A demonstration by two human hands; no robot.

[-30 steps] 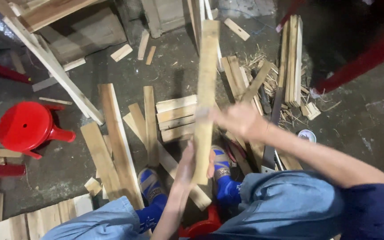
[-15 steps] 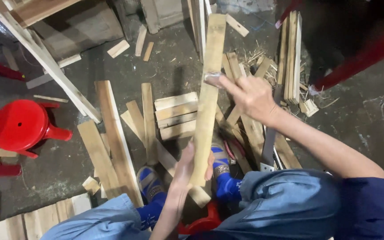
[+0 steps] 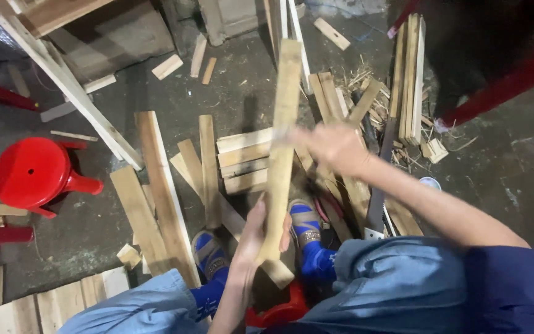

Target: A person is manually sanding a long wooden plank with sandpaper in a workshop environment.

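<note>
while the left hand (image 3: pixel 256 238) is clamping fingers round the plank's (image 3: pixel 280 142) lower end, right hand (image 3: pixel 335 147) blurred, grip unclear; plank seeming stiff, light.

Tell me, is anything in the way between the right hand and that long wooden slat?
Nothing visible. The right hand is blurred but sits right beside the wooden slat, about halfway up it, while the left hand grips its lower end.

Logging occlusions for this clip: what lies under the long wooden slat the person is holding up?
Under the slat, gripped low by the left hand, lie stacked short boards and a blue-socked sandalled foot. Whatever floor and scraps lie directly beneath stay covered.
</note>
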